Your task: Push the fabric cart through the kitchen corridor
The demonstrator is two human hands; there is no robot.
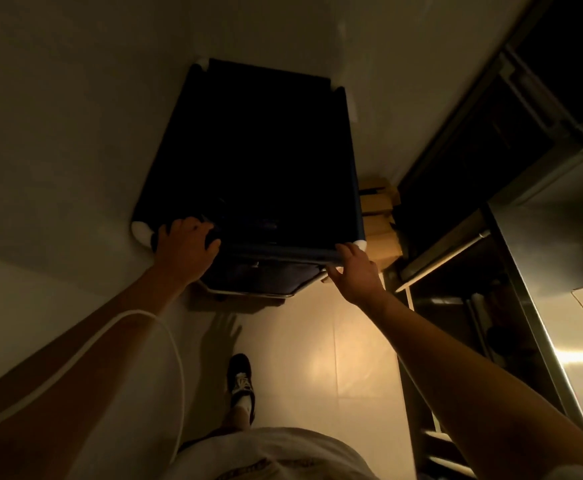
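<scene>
Head view, only cam: the tall dark navy fabric cart w/ white plastic corner joints (248, 161) stands straight ahead in a narrow corridor, its left side close along the pale wall (58, 116), its right side just beside a stack of tan cardboard boxes (380, 223) on the floor. Beyond those, dark stainless steel shelving and counters (511, 216) run down the right. The bin's inside is too dark to tell if it's loaded.

Handling, as a guess: cloth walls will be soft and give under a push, so force should go through the stiff top rail, which is where both hands are. Probably light if empty; a light frame on small wheels could veer or tip if pushed high on one side only. The tight gap by the boxes looks like the snag risk.

Left hand (184, 245): at the near-left corner, fingers curled over the rail, closed round it, arm nearly straight.

Right hand (354, 271): at the near-right corner, fingers over the rail top, thumb underneath, looser hold, partly open; arm extended too.

One dark sneaker w/ white laces (241, 382) is stepped forward on the glossy beige floor (335, 341).
</scene>
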